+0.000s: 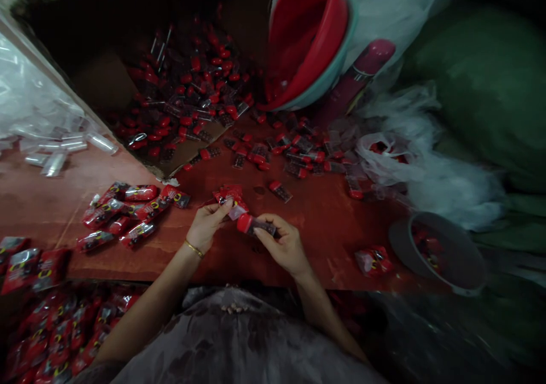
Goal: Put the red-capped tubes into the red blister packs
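My left hand [209, 223] pinches a small red printed packet [232, 199] at its edge, just above the red-brown table [324, 224]. My right hand [284, 244] grips a small clear tube with a red cap [255, 224] and dark contents, its cap end pointing at the packet. The two hands sit close together at the table's middle front. A gold bangle [194, 250] circles my left wrist.
Filled red packets [128, 210] lie in a pile at left, more in a heap [55, 333] at bottom left. A cardboard box [187, 88] of red-capped tubes stands behind. Loose tubes [298, 151], red basins [307, 37], plastic bags [426, 168] and a grey bowl [439, 250] are at right.
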Action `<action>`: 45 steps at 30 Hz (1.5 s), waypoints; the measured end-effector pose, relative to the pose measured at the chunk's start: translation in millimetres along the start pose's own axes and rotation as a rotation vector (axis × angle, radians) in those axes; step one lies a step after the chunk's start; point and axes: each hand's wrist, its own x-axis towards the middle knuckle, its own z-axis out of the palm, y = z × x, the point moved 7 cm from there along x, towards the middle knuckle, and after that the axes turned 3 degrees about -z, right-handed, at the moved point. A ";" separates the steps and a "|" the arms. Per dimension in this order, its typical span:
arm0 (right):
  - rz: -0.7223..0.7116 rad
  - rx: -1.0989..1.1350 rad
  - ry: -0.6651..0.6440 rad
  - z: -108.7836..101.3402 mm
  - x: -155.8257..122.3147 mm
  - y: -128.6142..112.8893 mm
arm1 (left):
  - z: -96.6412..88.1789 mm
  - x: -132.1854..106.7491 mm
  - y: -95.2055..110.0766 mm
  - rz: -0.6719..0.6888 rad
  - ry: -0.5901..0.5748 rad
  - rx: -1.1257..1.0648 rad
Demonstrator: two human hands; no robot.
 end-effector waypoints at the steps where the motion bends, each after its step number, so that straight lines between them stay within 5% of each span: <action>1: 0.004 -0.002 -0.002 0.8 0.6 1.9 | 0.3 -0.2 -0.5 0.000 -0.002 0.014; 14: 0.179 0.183 0.124 11.9 -2.4 23.0 | 6.9 2.8 -18.6 0.103 -0.024 0.030; 21: 0.148 0.148 0.114 26.7 -2.2 17.6 | 10.9 1.2 -18.9 0.143 0.036 -0.113; 30: 0.067 0.061 0.125 29.7 1.9 7.7 | 16.0 1.6 -14.9 0.210 -0.027 -0.083; 38: 0.216 0.427 0.130 46.4 -0.8 17.0 | 30.2 -1.6 -28.1 0.056 -0.184 -0.029; 45: 0.180 0.340 0.079 41.1 2.9 15.1 | 26.3 -5.1 -26.5 0.089 -0.153 -0.070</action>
